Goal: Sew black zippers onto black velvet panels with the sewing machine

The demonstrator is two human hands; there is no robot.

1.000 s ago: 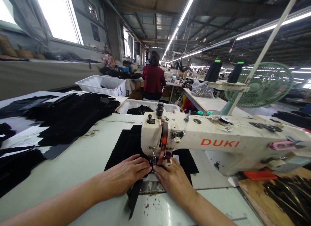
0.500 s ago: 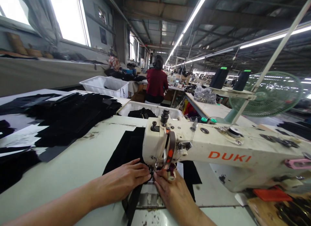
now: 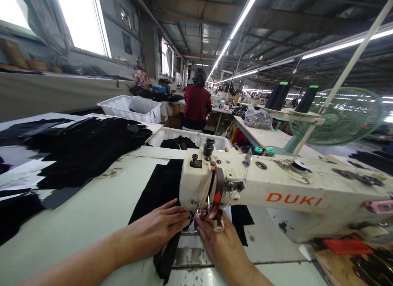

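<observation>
Black fabric (image 3: 155,187) lies under the head of a white sewing machine (image 3: 245,175) marked DUKI, and part of it shows to the right of the needle area. My left hand (image 3: 159,224) rests flat on this fabric, fingers stretched toward the presser foot (image 3: 196,214). A folded black end hangs down beneath that palm. On the other side of the needle, my right hand (image 3: 219,239) has its fingers pressed together close to the foot. The machine's lever and guard partly cover those fingers, so what is between them is hidden.
Black cut pieces (image 3: 92,146) are heaped on the table at left. White bins (image 3: 129,107) stand beyond it. Behind the machine are thread cones (image 3: 276,96) and a green fan (image 3: 334,118). A red tray (image 3: 346,245) sits at right. Ahead, a person (image 3: 198,101) sits facing away.
The folded black end below my left hand has shifted and shows wider. Both hands stay almost where they were beside the needle. The whole view has tilted slightly.
</observation>
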